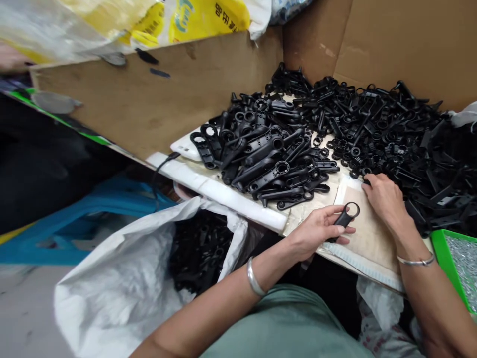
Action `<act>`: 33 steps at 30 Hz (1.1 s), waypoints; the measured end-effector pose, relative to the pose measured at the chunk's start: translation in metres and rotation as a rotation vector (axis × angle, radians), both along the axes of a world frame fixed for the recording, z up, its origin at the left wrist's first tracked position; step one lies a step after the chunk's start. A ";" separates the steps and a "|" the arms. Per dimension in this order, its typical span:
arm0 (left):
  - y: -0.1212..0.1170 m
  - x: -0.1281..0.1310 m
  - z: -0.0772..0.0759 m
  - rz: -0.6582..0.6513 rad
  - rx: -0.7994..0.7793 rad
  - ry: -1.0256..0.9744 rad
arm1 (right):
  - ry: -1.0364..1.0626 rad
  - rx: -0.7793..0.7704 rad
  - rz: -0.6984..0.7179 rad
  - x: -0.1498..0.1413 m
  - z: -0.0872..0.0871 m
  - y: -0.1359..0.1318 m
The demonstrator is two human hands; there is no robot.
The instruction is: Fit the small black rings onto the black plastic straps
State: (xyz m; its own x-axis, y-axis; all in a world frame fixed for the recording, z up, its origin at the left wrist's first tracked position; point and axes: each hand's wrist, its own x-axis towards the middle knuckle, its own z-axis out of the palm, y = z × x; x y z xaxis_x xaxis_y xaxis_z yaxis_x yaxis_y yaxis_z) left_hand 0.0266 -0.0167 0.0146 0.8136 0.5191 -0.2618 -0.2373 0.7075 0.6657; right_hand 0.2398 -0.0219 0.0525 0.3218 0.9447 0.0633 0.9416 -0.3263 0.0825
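A: What could go wrong here?
B: Left grip [318, 229] is pinching a black handle [343, 219] near the surface [305, 211] edge, so a loose hold could drop it. Right grip [385, 199] is by the small rings [356, 152], can't tell if it's pinching anything; a careless nudge might scatter some, imo.
A: Containers?
B: White sack [112, 293] on the left, black parts [201, 253] inside. Green tray [443, 251] far right, small metal bits [462, 258] in it.

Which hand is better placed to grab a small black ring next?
Probably the right hand: it is right beside the small black rings. The left hand is farther off and holds a black ring-ended part.
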 end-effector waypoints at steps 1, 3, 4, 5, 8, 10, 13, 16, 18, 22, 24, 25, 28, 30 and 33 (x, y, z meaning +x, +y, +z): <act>0.001 -0.001 -0.001 0.017 -0.009 -0.010 | 0.078 0.044 0.009 0.003 0.000 -0.003; 0.003 -0.001 -0.004 0.037 -0.026 -0.021 | 0.363 0.064 0.043 0.011 0.002 -0.015; 0.004 -0.001 -0.005 0.043 -0.033 -0.023 | 0.544 0.028 0.066 0.014 0.002 -0.021; 0.004 -0.001 -0.006 0.047 -0.038 -0.024 | 0.709 -0.025 0.091 0.017 0.002 -0.028; 0.004 0.000 -0.007 0.056 -0.044 -0.028 | 0.817 -0.066 0.201 0.018 -0.003 -0.043; 0.003 0.001 -0.007 0.053 -0.046 -0.024 | 0.614 0.042 0.270 0.016 -0.009 -0.049; 0.002 0.002 -0.005 0.051 -0.049 -0.015 | 0.430 0.124 0.354 0.012 -0.015 -0.052; 0.001 0.003 -0.005 0.076 -0.032 0.002 | 0.385 0.088 0.419 0.008 -0.015 -0.054; 0.000 0.004 -0.004 0.098 -0.009 0.016 | 0.375 0.106 0.421 0.005 -0.012 -0.057; -0.002 0.008 -0.005 0.115 0.042 0.006 | 0.593 0.295 0.352 -0.008 -0.004 -0.065; -0.003 0.010 -0.006 0.112 0.066 -0.027 | 0.693 0.410 0.332 -0.019 -0.004 -0.069; -0.003 0.011 -0.006 0.108 0.082 -0.044 | 0.702 0.457 0.342 -0.026 -0.006 -0.069; -0.005 0.013 -0.005 0.101 0.125 -0.075 | 0.620 0.546 0.405 -0.042 -0.013 -0.067; -0.005 0.012 -0.004 0.094 0.121 -0.082 | 0.571 0.578 0.421 -0.049 -0.017 -0.064; -0.006 0.011 -0.005 0.088 0.107 -0.088 | 0.525 0.593 0.425 -0.052 -0.019 -0.062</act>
State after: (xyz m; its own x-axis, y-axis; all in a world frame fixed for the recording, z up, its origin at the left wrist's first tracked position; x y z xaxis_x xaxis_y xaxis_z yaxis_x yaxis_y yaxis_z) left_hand 0.0374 -0.0230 0.0095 0.7811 0.6107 -0.1304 -0.3562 0.6073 0.7101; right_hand 0.1878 -0.0836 0.0337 0.0771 0.8497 0.5217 0.8616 0.2065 -0.4637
